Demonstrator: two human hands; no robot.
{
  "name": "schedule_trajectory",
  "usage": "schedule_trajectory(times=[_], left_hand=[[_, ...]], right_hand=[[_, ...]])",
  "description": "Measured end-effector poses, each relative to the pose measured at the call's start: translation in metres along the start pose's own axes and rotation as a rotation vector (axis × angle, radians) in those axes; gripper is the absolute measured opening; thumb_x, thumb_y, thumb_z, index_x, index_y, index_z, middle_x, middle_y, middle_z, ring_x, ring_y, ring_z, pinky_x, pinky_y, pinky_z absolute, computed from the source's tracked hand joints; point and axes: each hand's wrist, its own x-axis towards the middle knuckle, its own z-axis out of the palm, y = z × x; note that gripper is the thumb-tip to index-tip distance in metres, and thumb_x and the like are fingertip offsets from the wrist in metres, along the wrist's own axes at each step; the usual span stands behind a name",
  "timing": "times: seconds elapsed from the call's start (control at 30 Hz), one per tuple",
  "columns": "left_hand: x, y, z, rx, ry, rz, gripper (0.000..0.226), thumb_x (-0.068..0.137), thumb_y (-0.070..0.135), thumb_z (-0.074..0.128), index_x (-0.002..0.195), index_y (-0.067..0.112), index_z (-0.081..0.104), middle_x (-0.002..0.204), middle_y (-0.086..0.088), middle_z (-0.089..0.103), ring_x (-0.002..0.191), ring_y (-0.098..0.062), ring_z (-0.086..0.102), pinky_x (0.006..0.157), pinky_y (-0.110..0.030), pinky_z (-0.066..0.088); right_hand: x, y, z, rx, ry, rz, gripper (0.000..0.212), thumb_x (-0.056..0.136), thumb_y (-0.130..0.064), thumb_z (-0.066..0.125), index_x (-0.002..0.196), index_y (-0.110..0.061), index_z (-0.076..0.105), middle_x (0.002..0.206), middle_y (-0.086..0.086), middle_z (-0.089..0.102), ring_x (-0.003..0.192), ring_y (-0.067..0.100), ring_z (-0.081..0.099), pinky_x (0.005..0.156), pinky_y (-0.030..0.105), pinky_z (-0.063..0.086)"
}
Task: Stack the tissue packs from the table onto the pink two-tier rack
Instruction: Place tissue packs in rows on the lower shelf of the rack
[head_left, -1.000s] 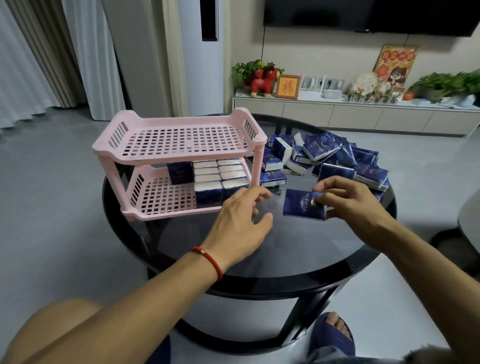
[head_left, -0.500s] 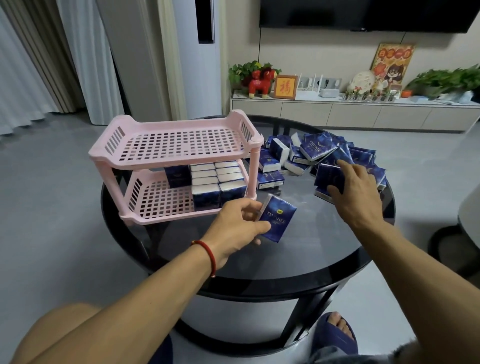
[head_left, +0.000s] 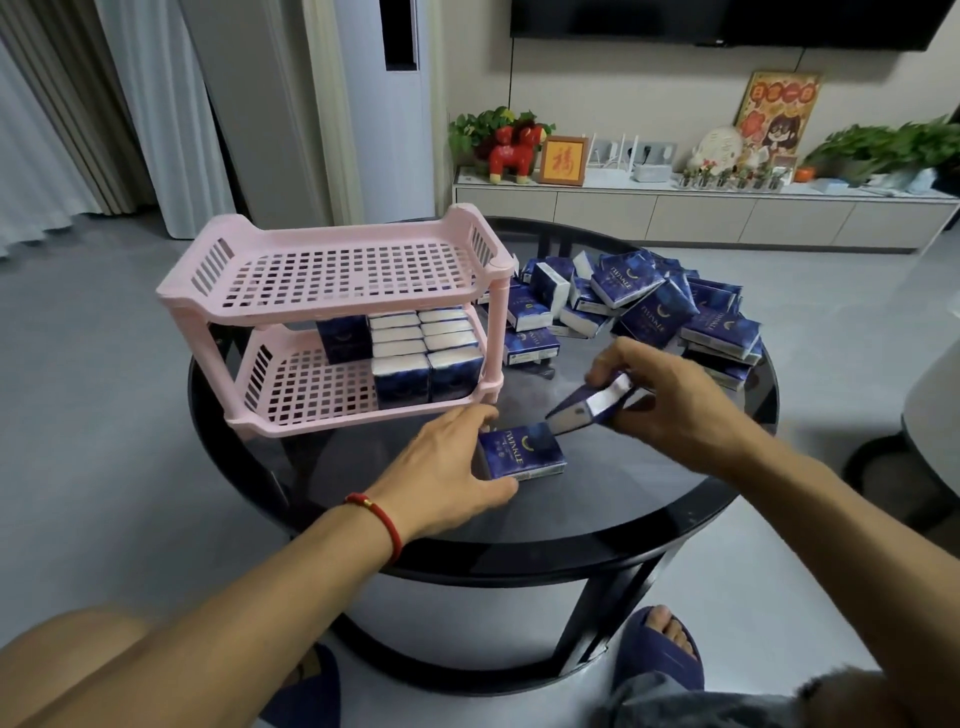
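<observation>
Holding one tissue pack (head_left: 522, 456) flat on the table (head_left: 597, 499), your left hand (head_left: 447, 467) has its fingers curled around the pack's near and left edges. Your right hand (head_left: 660, 400) pinches a second pack (head_left: 592, 408), tilted and lifted a little above the glass, just beside the first.

These packs look light and soft, wrapped in smooth film, so they will probably give under pressure and may slip. I would take each one by its two long sides, with a gentle pinch, not by the flat faces.

The table top is dark glass, round and shiny, so a pack likely slides on it easily. Behind your hands stands the pink rack (head_left: 337, 270): the lower tier carries packs standing in rows at its right side, and the upper tier has none. The loose pile (head_left: 649, 306) lies to the right of the rack. Farther away are a low cabinet (head_left: 701, 213) and curtains (head_left: 104, 104).
</observation>
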Motion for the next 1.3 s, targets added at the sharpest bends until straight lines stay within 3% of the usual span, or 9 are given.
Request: schedule_trajectory(times=[0.23, 0.37, 0.5, 0.67, 0.77, 0.87, 1.07, 1.17, 1.3], left_hand=[[0.003, -0.003, -0.002, -0.052, 0.045, -0.058, 0.075, 0.082, 0.041, 0.081, 0.147, 0.024, 0.048, 0.093, 0.015, 0.044, 0.077, -0.003, 0.051, 0.062, -0.009, 0.034], [0.004, -0.003, -0.002, -0.108, -0.027, -0.012, 0.093, 0.077, 0.051, 0.082, 0.155, 0.033, 0.033, 0.126, 0.01, 0.047, 0.097, -0.008, 0.048, 0.088, -0.016, 0.039], [0.004, -0.003, -0.002, -0.129, 0.006, 0.031, 0.081, 0.081, 0.052, 0.079, 0.15, 0.034, 0.04, 0.142, 0.009, 0.05, 0.125, -0.009, 0.048, 0.105, -0.021, 0.037], [0.005, -0.01, -0.001, -0.117, 0.047, 0.03, 0.072, 0.083, 0.037, 0.081, 0.145, 0.031, 0.046, 0.13, 0.009, 0.057, 0.114, -0.007, 0.053, 0.096, -0.019, 0.042], [0.005, -0.016, -0.006, -0.14, 0.041, -0.011, 0.084, 0.079, 0.036, 0.084, 0.149, 0.035, 0.038, 0.117, 0.015, 0.06, 0.098, -0.008, 0.063, 0.088, -0.023, 0.049], [0.003, -0.016, -0.006, -0.129, 0.029, -0.006, 0.09, 0.076, 0.037, 0.087, 0.15, 0.037, 0.036, 0.113, 0.012, 0.055, 0.082, -0.005, 0.058, 0.081, -0.023, 0.048], [0.002, -0.012, -0.003, -0.061, 0.054, 0.037, 0.075, 0.073, 0.036, 0.089, 0.14, 0.027, 0.057, 0.119, 0.003, 0.054, 0.107, -0.013, 0.058, 0.096, -0.023, 0.046], [-0.001, -0.015, -0.006, -0.089, 0.015, 0.039, 0.062, 0.07, 0.033, 0.087, 0.128, 0.031, 0.065, 0.113, 0.003, 0.054, 0.104, -0.013, 0.062, 0.097, -0.025, 0.05], [-0.007, -0.023, -0.014, -0.245, -0.135, -0.014, 0.076, 0.059, 0.038, 0.084, 0.13, 0.036, 0.058, 0.121, 0.009, 0.048, 0.107, -0.007, 0.062, 0.098, -0.032, 0.055]], right_hand=[[-0.014, -0.001, 0.026, -0.124, -0.213, -0.163, 0.037, 0.087, -0.021, 0.077, 0.121, -0.032, 0.064, 0.136, -0.015, 0.051, 0.116, 0.005, 0.058, 0.093, 0.013, 0.052], [-0.015, 0.0, 0.023, -0.006, -0.153, -0.124, 0.037, 0.084, -0.024, 0.08, 0.117, -0.03, 0.065, 0.125, -0.014, 0.059, 0.109, 0.003, 0.064, 0.088, 0.023, 0.058], [-0.011, -0.006, 0.036, 0.095, -0.155, -0.033, 0.06, 0.08, -0.029, 0.082, 0.134, -0.031, 0.055, 0.132, -0.015, 0.055, 0.101, 0.002, 0.065, 0.082, 0.021, 0.06], [0.0, -0.007, 0.044, -0.04, -0.229, -0.066, 0.048, 0.09, -0.041, 0.072, 0.135, -0.032, 0.057, 0.125, -0.012, 0.06, 0.098, 0.004, 0.062, 0.079, 0.025, 0.06], [0.002, -0.01, 0.032, 0.287, -0.214, 0.086, 0.034, 0.101, -0.05, 0.053, 0.114, -0.023, 0.069, 0.092, 0.006, 0.071, 0.077, 0.014, 0.066, 0.063, 0.031, 0.059], [0.0, -0.015, 0.032, 0.488, -0.226, 0.33, 0.046, 0.104, -0.047, 0.043, 0.104, -0.009, 0.069, 0.082, 0.021, 0.072, 0.064, 0.025, 0.06, 0.051, 0.028, 0.049], [0.007, -0.025, 0.056, 0.26, -0.29, 0.353, 0.05, 0.101, -0.053, 0.046, 0.103, -0.008, 0.066, 0.07, 0.013, 0.071, 0.052, 0.02, 0.057, 0.044, 0.03, 0.045], [0.008, -0.032, 0.06, 0.085, -0.291, 0.272, 0.057, 0.1, -0.058, 0.04, 0.096, -0.008, 0.065, 0.072, 0.008, 0.066, 0.052, 0.017, 0.057, 0.047, 0.029, 0.046], [0.005, -0.043, 0.065, 0.024, -0.186, 0.167, 0.053, 0.098, -0.06, 0.043, 0.087, -0.011, 0.058, 0.07, 0.002, 0.065, 0.059, 0.015, 0.06, 0.056, 0.026, 0.046]])
